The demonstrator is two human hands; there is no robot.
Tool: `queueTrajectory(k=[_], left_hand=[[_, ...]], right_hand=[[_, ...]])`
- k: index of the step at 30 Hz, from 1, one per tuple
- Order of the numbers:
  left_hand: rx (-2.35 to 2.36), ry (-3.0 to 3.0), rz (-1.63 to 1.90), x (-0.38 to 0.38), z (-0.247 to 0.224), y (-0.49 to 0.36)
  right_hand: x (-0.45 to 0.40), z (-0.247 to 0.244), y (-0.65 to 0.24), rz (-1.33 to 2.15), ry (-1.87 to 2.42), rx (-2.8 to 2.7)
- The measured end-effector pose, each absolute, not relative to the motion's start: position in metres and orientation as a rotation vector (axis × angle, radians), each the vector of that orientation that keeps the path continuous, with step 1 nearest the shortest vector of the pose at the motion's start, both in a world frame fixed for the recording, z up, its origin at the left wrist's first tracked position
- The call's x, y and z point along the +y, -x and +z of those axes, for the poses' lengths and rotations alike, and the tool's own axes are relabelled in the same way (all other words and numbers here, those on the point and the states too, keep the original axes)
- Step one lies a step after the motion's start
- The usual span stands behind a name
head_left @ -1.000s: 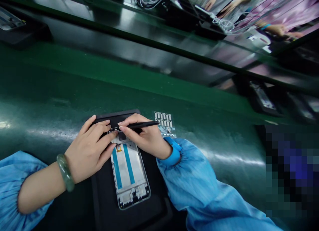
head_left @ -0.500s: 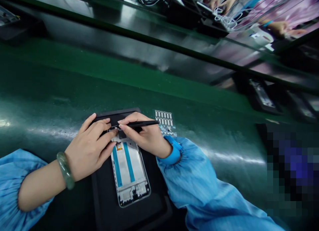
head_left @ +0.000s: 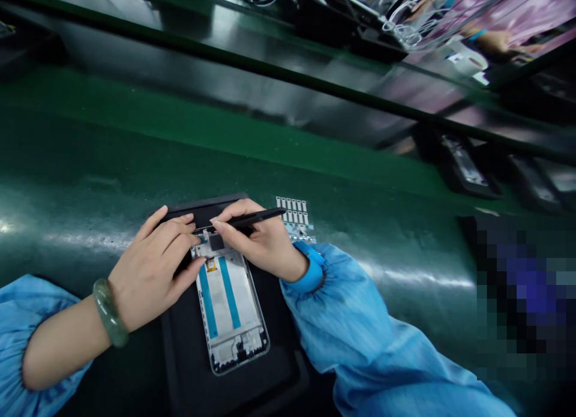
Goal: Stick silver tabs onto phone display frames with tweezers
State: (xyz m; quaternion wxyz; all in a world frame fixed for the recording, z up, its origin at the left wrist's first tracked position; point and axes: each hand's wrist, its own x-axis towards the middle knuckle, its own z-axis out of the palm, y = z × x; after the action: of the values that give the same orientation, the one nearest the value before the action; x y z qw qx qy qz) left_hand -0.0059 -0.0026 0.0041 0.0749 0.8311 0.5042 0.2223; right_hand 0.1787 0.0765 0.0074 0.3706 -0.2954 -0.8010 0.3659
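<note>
An opened phone frame [head_left: 231,309] with two blue strips lies on a black tray [head_left: 189,369]. My right hand [head_left: 256,243] pinches a black pen-like tool [head_left: 265,215], its tip over the upper end of the frame. Beside the tip, my left hand [head_left: 155,261] rests at the frame's upper left edge, thumb and fingertips touching it, fingers slightly bent and apart. Whether the left fingers grip a small part is not clear. A dark square [head_left: 216,242] shows on the frame between the hands.
A sheet of small pale labels [head_left: 291,210] lies right of the tray on the green table [head_left: 135,171]. Further right are black trays holding phone frames [head_left: 465,159]. At the top right, another person's hands [head_left: 495,40] are near white cables [head_left: 405,27].
My left hand has drawn slightly back to the left, uncovering more of the frame's top corner. The tool in my right hand is tilted a little more steeply. The whole view has shifted slightly.
</note>
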Motion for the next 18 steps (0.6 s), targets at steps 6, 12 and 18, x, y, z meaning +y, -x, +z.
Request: queueTrajectory(k=[6,12,18], left_hand=[[1.512,-2.507,0.674,-0.002,0.0049,0.0061],[1.502,-2.508,0.676,-0.0018,0.0046,0.0065],[1.508,-2.503,0.654,-0.0026,0.0049,0.0064]], right_hand=[[0.0769,0.007,-0.18,0.954,0.736,-2.033],[0.0769,0.0061,-0.1804,0.959,0.739,-2.048],[0.0771,0.0058,-0.1813,0.987,0.725,-2.046]])
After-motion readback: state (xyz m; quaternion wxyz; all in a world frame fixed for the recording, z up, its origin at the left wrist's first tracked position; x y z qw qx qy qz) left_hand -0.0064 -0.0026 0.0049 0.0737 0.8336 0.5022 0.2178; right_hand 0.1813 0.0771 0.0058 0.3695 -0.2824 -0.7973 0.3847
